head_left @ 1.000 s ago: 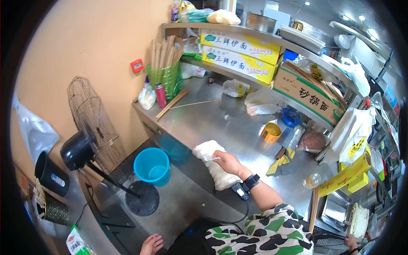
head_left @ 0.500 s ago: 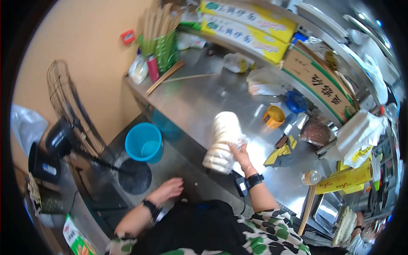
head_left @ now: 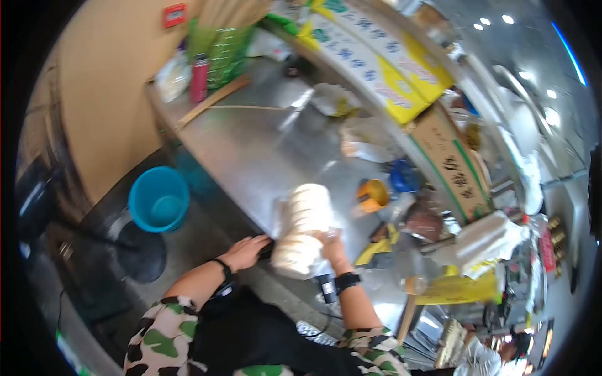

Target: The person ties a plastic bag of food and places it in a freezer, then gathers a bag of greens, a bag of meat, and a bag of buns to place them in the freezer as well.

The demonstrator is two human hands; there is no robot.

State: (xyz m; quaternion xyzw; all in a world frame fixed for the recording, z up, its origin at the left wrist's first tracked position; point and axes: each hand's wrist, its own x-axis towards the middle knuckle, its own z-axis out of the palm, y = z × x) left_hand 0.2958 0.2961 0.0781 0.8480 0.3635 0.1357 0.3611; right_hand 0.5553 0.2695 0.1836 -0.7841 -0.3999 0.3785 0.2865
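Two white ridged stacks in clear plastic [head_left: 302, 219] lie end to end near the front edge of the steel table; what they are made of I cannot make out. My right hand [head_left: 332, 246] closes on the right side of the wrapped stacks, at the plastic where they meet. My left hand [head_left: 246, 252] is at the table's front edge, just left of the nearer stack, fingers stretched out and holding nothing. A small black device [head_left: 326, 288] hangs by my right wrist.
A blue bucket [head_left: 159, 199] stands on the floor at left, by a black fan. On the steel table [head_left: 251, 147] are a yellow cup [head_left: 372, 195], a blue container [head_left: 404, 175], plastic bags and wooden sticks [head_left: 213, 100]. Yellow-white boxes [head_left: 360, 56] fill the shelf. Another person [head_left: 480, 360] is at lower right.
My left hand has moved up and right to the table edge, close to the stacks. My view has turned and shifted right; the right hand keeps its grip on the wrapped stacks.
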